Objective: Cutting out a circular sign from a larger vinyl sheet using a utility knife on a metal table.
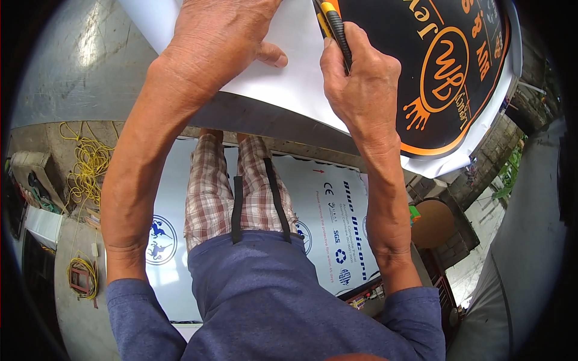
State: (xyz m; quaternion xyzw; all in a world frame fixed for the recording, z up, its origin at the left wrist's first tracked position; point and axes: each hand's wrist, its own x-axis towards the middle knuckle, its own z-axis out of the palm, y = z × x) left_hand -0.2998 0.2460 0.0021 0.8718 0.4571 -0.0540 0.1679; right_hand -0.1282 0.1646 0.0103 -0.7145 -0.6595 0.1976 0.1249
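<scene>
A yellow and black utility knife (335,27) is gripped in my right hand (362,78), its front end cut off by the top edge of the head view. Under both hands lies a white sheet (295,90) on a grey metal table (108,66). My left hand (223,30) rests over the sheet with the thumb stretched out; its other fingers run out of view at the top. Right of the knife is a black round print (415,66) with an orange border and orange lettering, its white margin curling at the edge.
Below the table, a light-blue film-covered panel (328,192) lies beneath my legs. Tangled yellow cord (87,159) hangs at the left, above a cord-wound frame (82,278) on the floor. At the right stand a round brown surface (433,224) and grey cloth (512,265).
</scene>
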